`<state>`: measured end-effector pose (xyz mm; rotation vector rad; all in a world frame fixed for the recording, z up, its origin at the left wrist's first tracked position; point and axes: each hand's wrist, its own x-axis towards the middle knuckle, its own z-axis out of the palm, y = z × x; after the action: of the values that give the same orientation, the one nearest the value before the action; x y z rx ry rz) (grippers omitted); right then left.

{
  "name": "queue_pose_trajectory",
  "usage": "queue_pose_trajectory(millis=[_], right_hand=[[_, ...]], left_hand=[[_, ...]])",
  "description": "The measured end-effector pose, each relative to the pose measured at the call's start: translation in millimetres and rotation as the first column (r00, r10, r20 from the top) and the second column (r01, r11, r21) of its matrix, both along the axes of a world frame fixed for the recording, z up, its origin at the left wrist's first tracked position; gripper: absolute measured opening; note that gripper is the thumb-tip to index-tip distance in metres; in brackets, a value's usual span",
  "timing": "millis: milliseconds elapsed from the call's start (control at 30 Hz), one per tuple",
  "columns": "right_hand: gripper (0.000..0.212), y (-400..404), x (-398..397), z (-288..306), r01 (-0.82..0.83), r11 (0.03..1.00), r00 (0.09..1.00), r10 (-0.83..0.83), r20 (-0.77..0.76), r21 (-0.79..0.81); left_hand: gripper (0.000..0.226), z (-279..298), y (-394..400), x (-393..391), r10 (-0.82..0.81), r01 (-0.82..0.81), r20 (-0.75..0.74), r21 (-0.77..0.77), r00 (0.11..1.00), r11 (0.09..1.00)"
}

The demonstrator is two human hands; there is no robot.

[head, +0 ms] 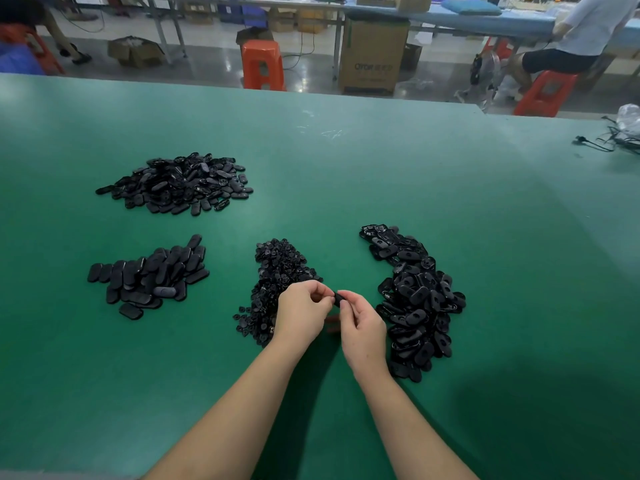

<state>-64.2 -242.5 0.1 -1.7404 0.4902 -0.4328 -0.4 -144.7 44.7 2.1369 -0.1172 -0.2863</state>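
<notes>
- A small black part (337,299) is pinched between the fingertips of both hands. The left hand (301,313) is curled round its left end and the right hand (363,327) round its right end. It is held just above the green table (346,150), toward the middle of the near edge.
- A heap of tiny black pieces (277,265) lies under and beyond the left hand.
- A long heap of black oval shells (415,299) is seen just right of the right hand, each shell with a round hole.
- Neatly overlapped black oval covers (152,275) are laid toward the left edge. A looser pile of oval parts (180,183) lies behind them.
- Past the far edge stands a cardboard box (372,53) — its dark lettering is too blurred to be read surely — beside an orange stool (262,64).
</notes>
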Motion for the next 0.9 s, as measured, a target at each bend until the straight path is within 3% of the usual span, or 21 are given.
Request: queue_pose_trajectory(millis=[433, 767, 900], right_hand=[[0.027, -1.1, -0.9, 0.5, -0.030, 1.000, 0.999, 0.029, -0.040, -0.009], [0.028, -3.6, -0.2, -0.9, -0.029, 1.000, 0.999, 0.029, -0.039, -0.005], [0.027, -3.9, 0.0, -1.4, -0.007, 0.997, 1.000, 0.008, -0.012, 0.075]], left_hand=[[0.013, 4.6, -0.4, 2.8, -0.024, 0.024, -0.004, 0.054, 1.000, 0.998], [0.008, 8.5, -0.8, 4.4, -0.072, 0.054, 0.115, 0.154, 0.991, 0.987], [0.015, 7.1, 4.1, 9.0, -0.080, 0.072, 0.056, 0.130, 0.995, 0.989]])
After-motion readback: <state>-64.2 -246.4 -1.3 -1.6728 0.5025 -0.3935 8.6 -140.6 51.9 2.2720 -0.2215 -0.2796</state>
